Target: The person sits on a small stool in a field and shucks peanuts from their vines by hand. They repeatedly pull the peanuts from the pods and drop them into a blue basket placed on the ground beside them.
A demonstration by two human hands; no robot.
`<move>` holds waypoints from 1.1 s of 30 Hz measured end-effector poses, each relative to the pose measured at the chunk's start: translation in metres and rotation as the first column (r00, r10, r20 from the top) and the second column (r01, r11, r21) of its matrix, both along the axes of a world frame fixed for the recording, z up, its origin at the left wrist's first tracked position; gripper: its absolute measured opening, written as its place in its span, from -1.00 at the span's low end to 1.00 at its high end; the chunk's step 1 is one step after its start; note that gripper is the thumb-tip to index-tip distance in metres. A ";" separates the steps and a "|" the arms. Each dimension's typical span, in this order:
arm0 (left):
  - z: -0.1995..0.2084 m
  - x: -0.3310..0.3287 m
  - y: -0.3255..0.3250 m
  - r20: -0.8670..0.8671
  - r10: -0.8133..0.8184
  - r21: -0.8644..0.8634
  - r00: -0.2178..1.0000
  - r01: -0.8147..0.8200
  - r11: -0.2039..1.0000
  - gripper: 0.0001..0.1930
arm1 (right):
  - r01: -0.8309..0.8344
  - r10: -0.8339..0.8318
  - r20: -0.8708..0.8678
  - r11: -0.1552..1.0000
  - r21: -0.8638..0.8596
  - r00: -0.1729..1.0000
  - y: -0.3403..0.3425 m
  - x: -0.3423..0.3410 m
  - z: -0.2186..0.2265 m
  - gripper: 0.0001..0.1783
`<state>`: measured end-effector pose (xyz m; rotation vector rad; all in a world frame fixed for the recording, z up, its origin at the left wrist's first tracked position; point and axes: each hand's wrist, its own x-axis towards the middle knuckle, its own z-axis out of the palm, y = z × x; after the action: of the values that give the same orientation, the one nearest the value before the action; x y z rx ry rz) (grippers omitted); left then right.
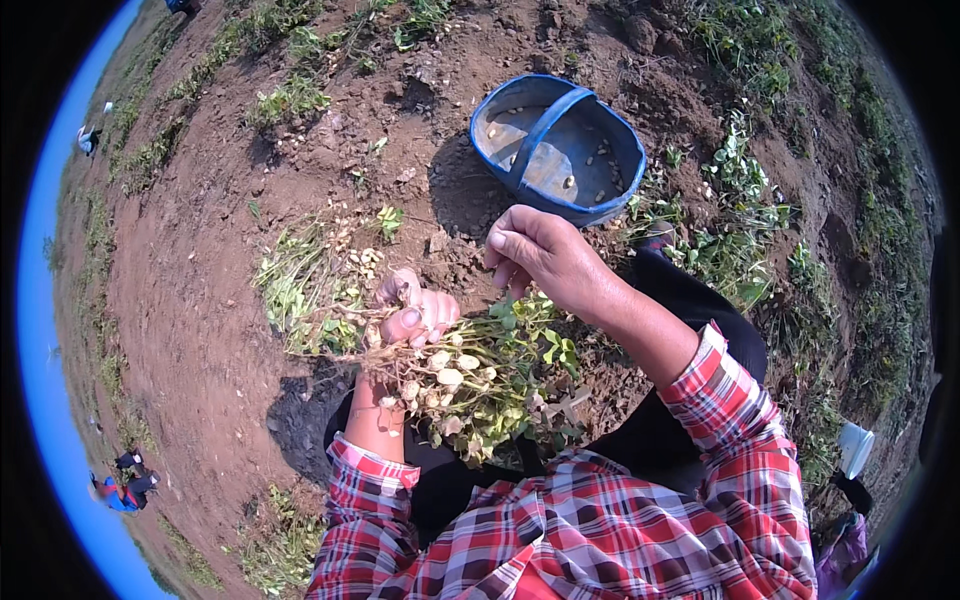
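My left hand (425,313) is closed round the stems and roots of a bunch of peanut plants (500,350). Pale peanuts (450,377) hang in a cluster just below that hand, and the green leaves spread to the right across my lap. Held up in front of me, my right hand (535,250) has its fingers curled in toward the thumb; whether anything small is between them is hidden. Just beyond it stands a blue basket (634,190) with an arched handle, several loose peanuts scattered over its bottom.
Pulled peanut plants (295,285) lie on the brown soil to the left, with loose peanuts (365,260) beside them. More green plants (745,215) grow along the right. Other people are at the far left (125,490) and lower right (845,550). A pale container (853,448) stands at right.
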<state>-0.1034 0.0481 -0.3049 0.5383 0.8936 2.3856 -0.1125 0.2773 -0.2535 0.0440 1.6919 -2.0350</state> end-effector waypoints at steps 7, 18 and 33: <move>0.005 0.000 -0.002 0.062 0.070 -0.084 0.996 -0.065 0.994 -0.78 | -0.312 0.332 -0.159 0.940 0.137 0.930 -0.005 0.017 -0.006 -0.90; 0.021 0.000 0.006 0.039 0.207 -0.268 0.978 -0.190 0.945 -0.75 | -0.105 0.207 -0.368 0.955 0.277 0.907 -0.036 0.036 -0.011 -0.75; 0.001 -0.002 -0.006 0.147 -0.074 0.011 0.986 0.073 0.997 -0.83 | -0.134 0.461 -0.526 0.828 0.545 0.714 -0.016 0.021 0.001 -0.90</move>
<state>-0.1058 0.0419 -0.3036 0.3840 0.7883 2.3275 -0.0916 0.2611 -0.2529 -0.8221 2.3835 -1.3995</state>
